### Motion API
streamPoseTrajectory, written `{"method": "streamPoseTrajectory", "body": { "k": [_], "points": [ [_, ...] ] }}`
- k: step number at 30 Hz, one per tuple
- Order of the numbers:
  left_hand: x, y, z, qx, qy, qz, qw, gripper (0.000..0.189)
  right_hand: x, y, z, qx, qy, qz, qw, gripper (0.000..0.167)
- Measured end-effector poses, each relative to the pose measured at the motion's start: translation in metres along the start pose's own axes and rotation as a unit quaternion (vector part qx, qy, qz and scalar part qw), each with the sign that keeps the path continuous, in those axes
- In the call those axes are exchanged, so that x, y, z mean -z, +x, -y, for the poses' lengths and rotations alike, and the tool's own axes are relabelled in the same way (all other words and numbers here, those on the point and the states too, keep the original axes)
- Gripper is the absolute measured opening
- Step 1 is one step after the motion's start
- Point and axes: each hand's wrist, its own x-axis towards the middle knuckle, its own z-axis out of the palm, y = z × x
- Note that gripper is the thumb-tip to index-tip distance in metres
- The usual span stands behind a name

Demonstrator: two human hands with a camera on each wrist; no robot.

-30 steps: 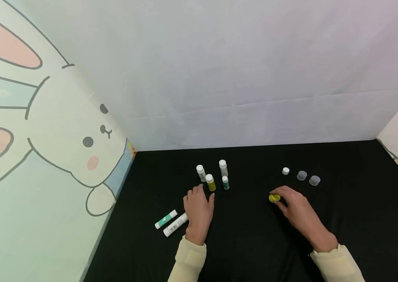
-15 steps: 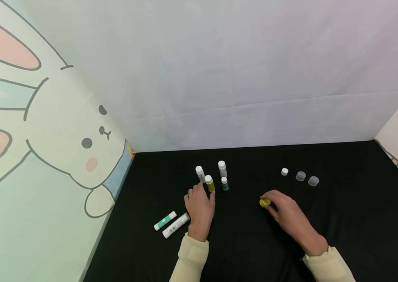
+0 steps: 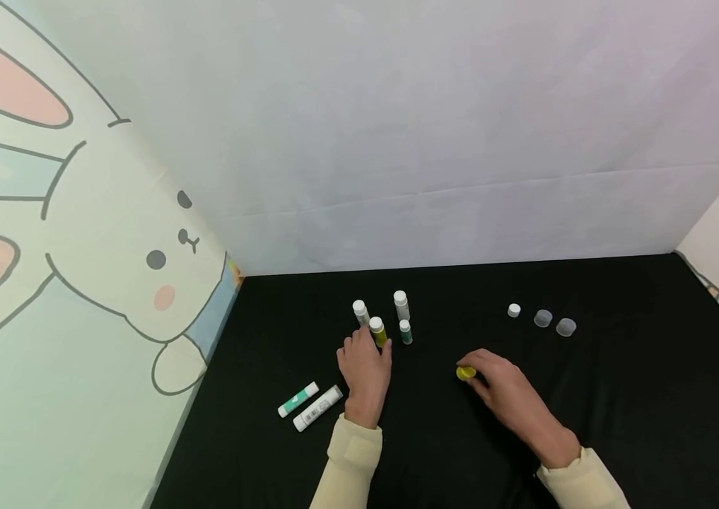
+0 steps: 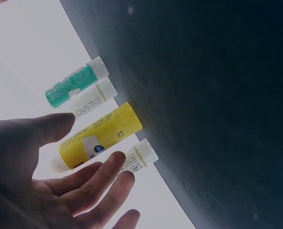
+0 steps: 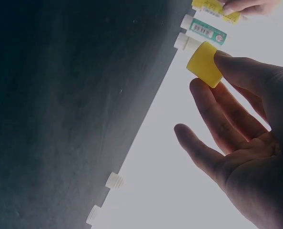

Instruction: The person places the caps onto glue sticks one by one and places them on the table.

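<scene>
My left hand (image 3: 365, 367) is at the yellow glue stick (image 4: 101, 136), which stands upright with a whitish top. Its thumb is on one side and its fairly straight fingers are on the other, with a small gap at the thumb in the left wrist view. My right hand (image 3: 505, 392) pinches a yellow cap (image 5: 205, 64) between thumb and fingertips, above the table right of the sticks. Beside the yellow stick stand a small green glue stick (image 3: 406, 332) and two white glue sticks, one behind left (image 3: 360, 311) and one behind right (image 3: 401, 305).
A green-and-white glue stick (image 3: 298, 399) and a larger white one (image 3: 317, 408) lie at the left on the black tablecloth (image 3: 435, 445). A small white cap (image 3: 514, 310) and two translucent caps, one nearer (image 3: 565, 326) and one beside it (image 3: 543, 318), sit at the back right.
My right hand has carried the yellow cap leftward and slightly nearer the body. My left hand has shifted slightly closer around the yellow glue stick.
</scene>
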Motion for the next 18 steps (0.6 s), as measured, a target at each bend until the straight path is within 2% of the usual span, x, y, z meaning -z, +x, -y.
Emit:
{"method": "streamPoseTrajectory", "body": {
  "k": [18],
  "points": [
    [-0.0050,0.0079,-0.0053,0.019,-0.011,0.001,0.9998,0.028,-0.0004,-0.0015,0.0007,0.003,-0.007,0.004,1.0000,0.034]
  ]
}}
